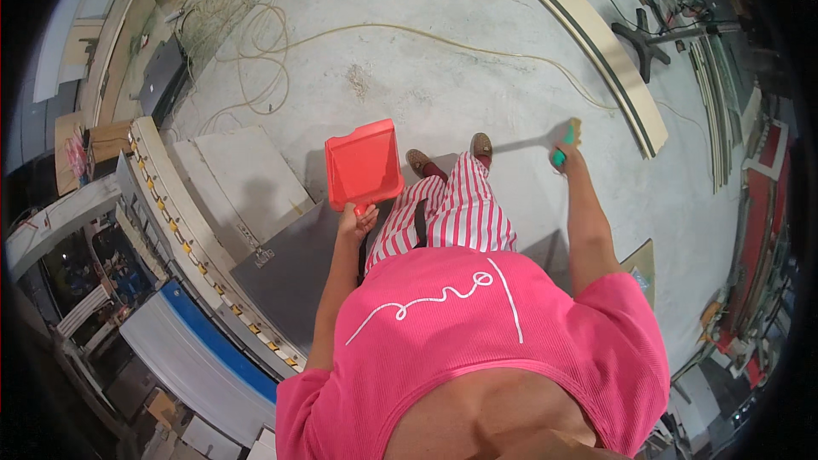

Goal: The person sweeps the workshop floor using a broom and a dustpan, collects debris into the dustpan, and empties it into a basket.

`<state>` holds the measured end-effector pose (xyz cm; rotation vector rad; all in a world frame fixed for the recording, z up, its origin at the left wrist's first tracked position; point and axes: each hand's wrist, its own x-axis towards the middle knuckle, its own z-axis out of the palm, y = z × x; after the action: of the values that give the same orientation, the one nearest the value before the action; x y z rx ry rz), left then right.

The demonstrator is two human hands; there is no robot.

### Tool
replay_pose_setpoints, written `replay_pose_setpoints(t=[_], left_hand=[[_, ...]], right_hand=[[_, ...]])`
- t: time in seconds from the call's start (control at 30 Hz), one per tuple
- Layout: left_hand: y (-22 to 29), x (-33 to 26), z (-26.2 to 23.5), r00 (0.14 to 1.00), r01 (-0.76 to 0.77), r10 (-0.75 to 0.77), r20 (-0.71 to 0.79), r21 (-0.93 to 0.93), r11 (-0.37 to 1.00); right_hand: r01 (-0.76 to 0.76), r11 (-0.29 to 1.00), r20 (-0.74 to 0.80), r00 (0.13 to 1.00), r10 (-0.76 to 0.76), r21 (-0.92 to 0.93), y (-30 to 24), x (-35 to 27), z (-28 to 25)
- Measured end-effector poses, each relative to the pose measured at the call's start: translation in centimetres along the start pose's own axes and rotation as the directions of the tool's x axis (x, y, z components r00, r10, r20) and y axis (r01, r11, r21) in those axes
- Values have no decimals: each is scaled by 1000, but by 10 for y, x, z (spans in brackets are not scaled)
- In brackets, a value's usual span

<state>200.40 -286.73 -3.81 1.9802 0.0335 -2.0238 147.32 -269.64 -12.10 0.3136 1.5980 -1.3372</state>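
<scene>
My left hand point(358, 221) is closed round the short handle of a red dustpan point(365, 163), which I hold out in front of my left leg. No sweepings can be made out in the pan. Out to the right, my right hand point(569, 158) grips a green hand brush point(571, 138) with yellowish bristles, raised above the floor. A small scatter of pale debris point(359, 83) lies on the grey concrete floor point(409, 68), ahead of the dustpan.
A thin yellowish hose point(400, 27) snakes over the floor into a tangle at the far left. Long curved boards point(588, 34) lie at the right, near a black stand base point(643, 44). Machinery with a yellow-studded rail point(183, 234) and flat grey panels point(239, 170) stand at the left.
</scene>
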Motion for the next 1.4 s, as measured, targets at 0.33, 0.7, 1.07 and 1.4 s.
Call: replay_pose_setpoints(t=[0.33, 0.7, 1.07, 1.4], left_hand=[[2, -9, -2, 999, 26, -23, 43, -71, 997], [7, -20, -10, 999, -37, 40, 37, -96, 995], [15, 11, -15, 994, 12, -2, 111, -94, 996], [21, 1, -9, 999, -6, 6, 50, -13, 1000]], right_hand=[[431, 635, 486, 868, -99, -641, 112, 29, 220], [50, 786, 471, 824, 316, -616, 17, -114, 240], [-261, 909, -29, 963, 267, -324, -4, -102, 93], [-204, 875, 133, 949, 288, -439, 73, -64, 217]])
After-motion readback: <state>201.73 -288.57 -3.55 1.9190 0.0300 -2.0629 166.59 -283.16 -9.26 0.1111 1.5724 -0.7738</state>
